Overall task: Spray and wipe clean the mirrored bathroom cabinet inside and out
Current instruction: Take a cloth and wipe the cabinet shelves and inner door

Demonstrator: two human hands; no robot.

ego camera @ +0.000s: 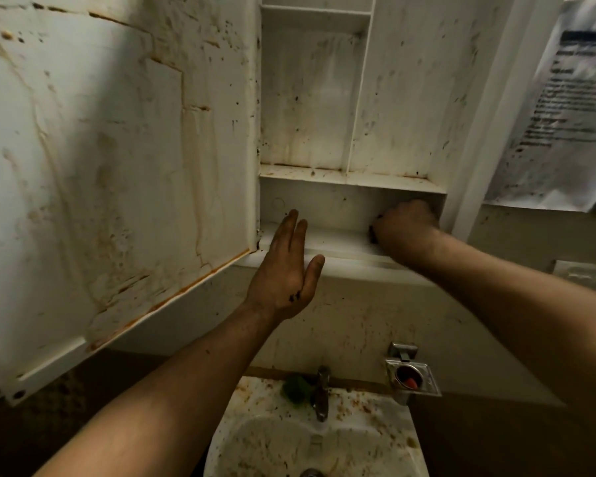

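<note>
The cabinet door [111, 173] fills the left side, swung wide open, a flat white panel whose inner face is streaked with brown runs and rust-orange along the bottom edge. Beside it is the cabinet [410, 98] itself: white shelves, a thin upright divider, and a back wall peppered with dark specks and drip stains. To the right hangs a sheet of paper [565, 108], crinkled, with dark printed lines too blurred to read.

Below, the wall [358, 315] is splattered with brown. The sink [279, 442] sits at the bottom, a pale basin crusted with brown grit. Both forearms reach up over it, with nothing between them and the cabinet.

The left hand [283, 273] is up at the front lip of the lowest compartment [324, 208], fingers straight and close together, thumb out, with dark grime on the palm. The right hand [406, 223] is inside that same compartment at its right end, fingers curled tight. A dark bit shows under the knuckles, but I cannot tell whether the hand holds something.

Now the smaller pieces. A square metal fitting [412, 375] on the wall has something red in its round opening. The tap [321, 394] is dull chrome and stained. Just left of it, a green lump [296, 389] lies on the sink rim.
</note>
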